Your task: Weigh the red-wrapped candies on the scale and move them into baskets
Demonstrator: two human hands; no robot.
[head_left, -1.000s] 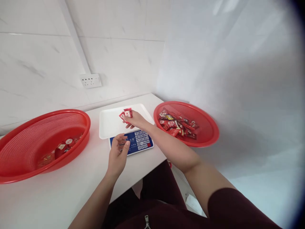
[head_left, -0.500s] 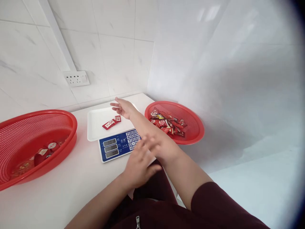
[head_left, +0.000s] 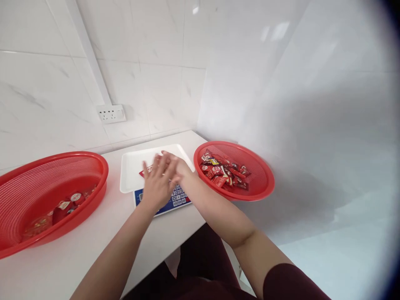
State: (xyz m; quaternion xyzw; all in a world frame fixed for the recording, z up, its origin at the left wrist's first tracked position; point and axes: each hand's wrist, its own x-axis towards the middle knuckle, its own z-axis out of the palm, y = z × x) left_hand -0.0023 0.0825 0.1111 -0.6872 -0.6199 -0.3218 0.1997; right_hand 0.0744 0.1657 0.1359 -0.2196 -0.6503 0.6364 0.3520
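Note:
My left hand point(head_left: 158, 181) is over the white weighing tray's near edge and the scale's keypad, its fingers spread and blurred, holding nothing visible. Behind it my right hand point(head_left: 180, 167) reaches in from the right above the tray point(head_left: 129, 168); its fingertips are partly hidden by the left hand, and the fingers that show look apart. A red packet point(head_left: 142, 173) lies on the tray, mostly covered by the hands. Below the tray shows the blue panel of the digital scale point(head_left: 178, 199), with its displays largely hidden.
To the right stands a red mesh basket point(head_left: 268, 179) with many red snack packets point(head_left: 223, 170). A second red basket point(head_left: 101, 166) at the left holds a few red packets point(head_left: 64, 208). Tiled walls meet behind the white table point(head_left: 115, 225); a socket panel point(head_left: 111, 113) is on one.
My left hand has moved up and forward from the right forearm to the tray's near edge, now overlapping my right hand. The right hand has dropped closer to the packets. The view has shifted slightly.

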